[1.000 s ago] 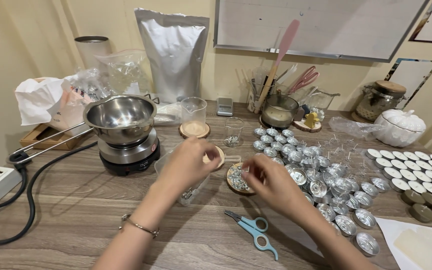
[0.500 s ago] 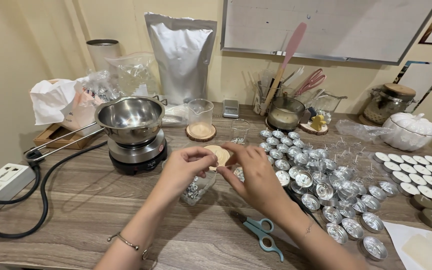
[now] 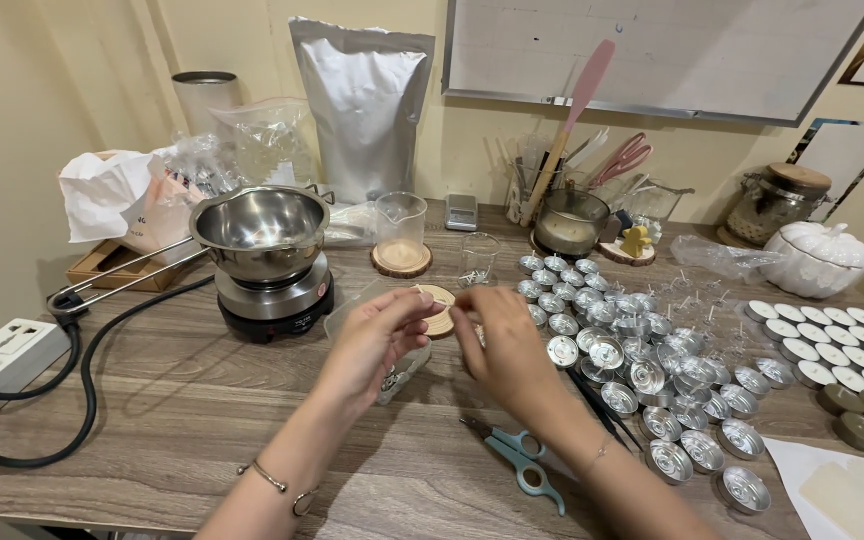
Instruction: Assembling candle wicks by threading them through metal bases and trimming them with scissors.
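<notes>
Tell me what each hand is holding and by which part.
The left hand and the right hand meet fingertip to fingertip over the round wooden coaster, pinching something too small to identify; the held part cannot be told.

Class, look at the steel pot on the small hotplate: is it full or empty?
Empty. The steel pot sits upright on the hotplate, and its bare shiny inside shows no liquid or wax.

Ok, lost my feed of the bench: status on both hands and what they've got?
Left hand and right hand pinched together over wooden coaster; item between the fingertips too small to tell. Clear bag under left hand. Scissors lie near right wrist.
</notes>
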